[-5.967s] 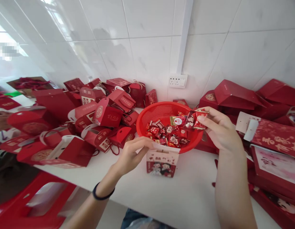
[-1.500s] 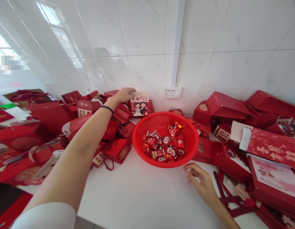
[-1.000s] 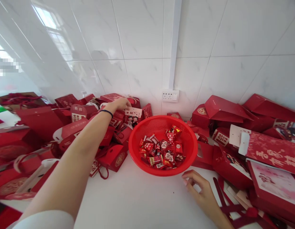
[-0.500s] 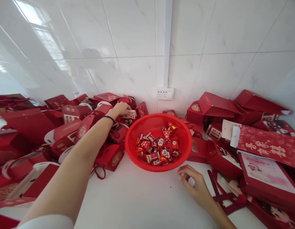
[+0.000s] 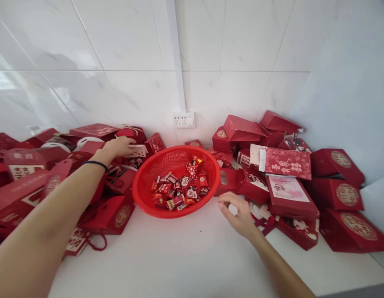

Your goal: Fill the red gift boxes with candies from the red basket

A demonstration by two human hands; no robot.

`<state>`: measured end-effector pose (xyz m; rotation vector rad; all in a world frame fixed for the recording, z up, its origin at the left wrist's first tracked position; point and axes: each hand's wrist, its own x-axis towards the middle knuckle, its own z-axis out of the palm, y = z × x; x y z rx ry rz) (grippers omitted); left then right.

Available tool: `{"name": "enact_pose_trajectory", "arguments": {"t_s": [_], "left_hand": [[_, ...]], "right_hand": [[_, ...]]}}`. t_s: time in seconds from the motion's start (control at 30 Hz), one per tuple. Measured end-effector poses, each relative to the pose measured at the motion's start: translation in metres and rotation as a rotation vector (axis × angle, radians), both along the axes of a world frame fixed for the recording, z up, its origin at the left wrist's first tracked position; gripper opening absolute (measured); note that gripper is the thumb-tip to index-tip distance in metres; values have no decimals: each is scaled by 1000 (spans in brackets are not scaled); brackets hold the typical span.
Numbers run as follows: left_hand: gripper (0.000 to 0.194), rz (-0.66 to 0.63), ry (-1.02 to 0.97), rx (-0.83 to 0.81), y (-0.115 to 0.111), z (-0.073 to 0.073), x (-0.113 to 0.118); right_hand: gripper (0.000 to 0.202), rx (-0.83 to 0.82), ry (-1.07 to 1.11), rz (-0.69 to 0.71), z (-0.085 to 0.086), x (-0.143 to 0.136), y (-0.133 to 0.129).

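My left hand [image 5: 119, 147] reaches over the left pile and grips the top edge of a red gift box [image 5: 138, 151] with a pale strip and cartoon figures; its fingertips are partly hidden. A dark band circles that wrist. My right hand [image 5: 237, 212] hovers by the lower right rim of a red plastic basket [image 5: 138, 198], thumb and forefinger curled almost together with nothing visible between them. Several wrapped candies [image 5: 179, 192] in red, white and gold lie in the basket.
Red folded boxes [image 5: 114, 215] are heaped on the left, some with cord handles. More red boxes [image 5: 288, 161] pile up on the right, with larger ones [image 5: 350, 227] stacked beside them. A socket panel [image 5: 184, 120] sits on the tiled wall behind the white table [image 5: 167, 256].
The view has turned right, so the basket and both piles shift left and more boxes show at the right. Both hands keep roughly their places relative to the basket.
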<state>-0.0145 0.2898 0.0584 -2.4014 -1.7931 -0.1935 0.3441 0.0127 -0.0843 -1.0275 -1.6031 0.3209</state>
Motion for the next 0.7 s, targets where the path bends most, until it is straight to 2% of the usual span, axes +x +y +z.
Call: {"name": "enact_pose_trajectory", "arguments": {"t_s": [0.1, 0.17, 0.23, 0.33, 0.43, 0.53, 0.7], "left_hand": [[50, 35, 66, -2, -6, 17, 7], [50, -2, 68, 39, -13, 27, 9], [47, -81, 14, 87, -20, 32, 13], [42, -218, -63, 91, -30, 33, 23], [44, -325, -102, 70, -41, 29, 40], [44, -416, -154, 63, -54, 26, 58], [38, -620, -256, 47, -81, 23, 72]], "right_hand": [[14, 71, -40, -151, 23, 26, -7], [13, 70, -118, -300, 42, 56, -8], [12, -29, -264, -439, 64, 92, -3], [26, -288, -572, -690, 100, 144, 19], [35, -586, -834, -802, 126, 174, 52], [31, -644, -902, -794, 133, 181, 83], [7, -635, -954, -782, 124, 181, 108]]}}
